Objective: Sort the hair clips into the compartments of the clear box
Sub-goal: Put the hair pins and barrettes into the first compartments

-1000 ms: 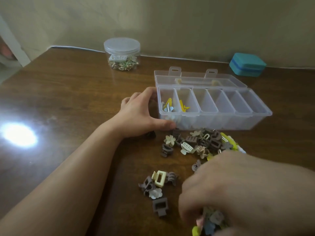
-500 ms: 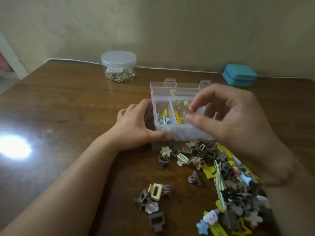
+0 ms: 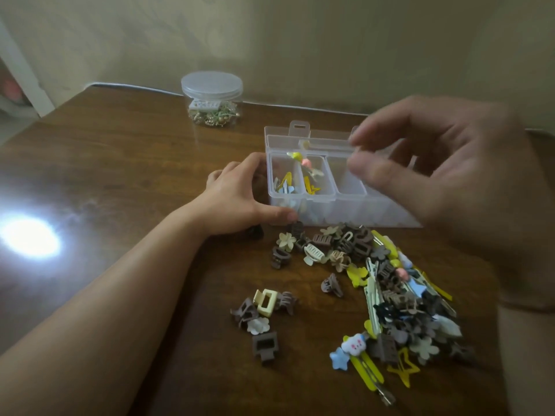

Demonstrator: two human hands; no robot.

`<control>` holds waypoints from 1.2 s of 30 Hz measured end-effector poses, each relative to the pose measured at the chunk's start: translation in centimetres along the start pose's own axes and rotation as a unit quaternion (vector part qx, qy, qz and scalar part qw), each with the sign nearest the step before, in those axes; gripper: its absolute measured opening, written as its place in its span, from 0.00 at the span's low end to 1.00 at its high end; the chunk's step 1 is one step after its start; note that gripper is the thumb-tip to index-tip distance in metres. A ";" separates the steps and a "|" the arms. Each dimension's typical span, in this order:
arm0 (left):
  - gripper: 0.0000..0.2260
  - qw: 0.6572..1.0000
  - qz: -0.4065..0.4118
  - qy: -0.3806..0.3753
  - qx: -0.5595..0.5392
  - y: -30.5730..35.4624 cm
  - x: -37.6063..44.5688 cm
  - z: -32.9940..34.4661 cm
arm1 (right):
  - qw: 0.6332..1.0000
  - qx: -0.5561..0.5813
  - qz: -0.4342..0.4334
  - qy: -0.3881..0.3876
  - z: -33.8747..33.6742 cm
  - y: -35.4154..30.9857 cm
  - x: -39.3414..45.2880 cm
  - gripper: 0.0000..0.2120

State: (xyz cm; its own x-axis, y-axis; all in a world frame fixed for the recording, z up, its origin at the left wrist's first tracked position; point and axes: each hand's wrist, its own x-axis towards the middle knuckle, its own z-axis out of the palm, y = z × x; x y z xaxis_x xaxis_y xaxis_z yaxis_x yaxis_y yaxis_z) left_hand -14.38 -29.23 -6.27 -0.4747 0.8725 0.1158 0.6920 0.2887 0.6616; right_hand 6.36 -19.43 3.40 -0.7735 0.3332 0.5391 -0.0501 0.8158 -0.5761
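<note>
Nearest to me on the dark wooden bench (image 3: 126,163) lies a long heap of hair clips (image 3: 399,298), yellow bars, brown claws, a blue star and a small cloud face among them. Just left of it sits a smaller cluster (image 3: 261,316) with a cream square claw and grey-brown ones. A bright patch of glare (image 3: 30,235) sits on the wood at far left.

Beyond the heap stands the clear box (image 3: 318,202), lid laid back, its front edge touching the nearest clips. My left hand (image 3: 240,199) holds its left end, thumb along the front wall and fingers curled round the side. The two leftmost compartments hold a few yellow and pale clips; a yellow and pink clip (image 3: 303,162) is above the divider between them, blurred, and I cannot tell whether it touches anything.

My right hand (image 3: 444,175) hangs over the right part of the box, blurred, its grip loose: thumb and forefinger apart with nothing between them.

Farther back stands a round clear jar (image 3: 211,99) with small trinkets inside. Behind the bench rises a plain beige wall (image 3: 300,40), a thin white cord (image 3: 270,104) running along its foot.
</note>
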 end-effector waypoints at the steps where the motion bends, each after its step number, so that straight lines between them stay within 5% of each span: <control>1: 0.37 1.000 0.000 -0.001 0.000 -0.1 0.0 0.0 | 0.999 -0.022 -0.008 -0.027 -0.3 -0.5 -0.2 0.04; 5: 0.39 1.000 0.001 0.000 0.007 0.1 0.0 0.0 | 0.989 -0.107 0.000 -0.106 -1.4 -0.5 -0.5 0.02; 12: 0.41 1.000 0.007 -0.011 0.007 -0.2 0.0 -0.2 | 0.909 -0.284 -0.047 -0.301 -0.5 -0.6 -6.4 0.15; 16: 0.39 1.000 -0.001 -0.013 0.001 0.0 -0.3 -0.5 | 0.883 -0.309 -0.065 -0.347 1.1 0.8 -8.6 0.17; 23: 0.37 1.000 -0.003 -0.008 0.000 0.4 -0.5 -0.6 | 0.919 -0.249 -0.005 -0.306 2.0 1.6 -7.4 0.12; 29: 0.38 1.000 0.000 -0.016 -0.008 0.1 -0.2 -0.6 | 0.988 -0.045 0.123 -0.078 1.2 1.8 -0.6 0.06; 33: 0.38 1.000 0.008 -0.012 -0.008 -0.4 0.0 -0.4 | 0.988 -0.055 0.145 0.011 3.1 3.6 2.5 0.05; 36: 0.40 1.000 0.014 -0.011 -0.005 -1.0 0.3 -0.1 | 0.978 -0.143 0.148 0.004 4.7 4.5 3.4 0.08</control>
State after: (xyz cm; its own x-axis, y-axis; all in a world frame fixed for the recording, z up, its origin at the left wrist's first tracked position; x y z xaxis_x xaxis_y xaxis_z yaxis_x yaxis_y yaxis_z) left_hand -15.27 -29.32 -6.85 -0.4428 0.8888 0.1178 0.6990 0.2599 0.6662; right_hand 0.55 -16.79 -0.25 -0.7219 0.5783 0.3800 0.3560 0.7813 -0.5127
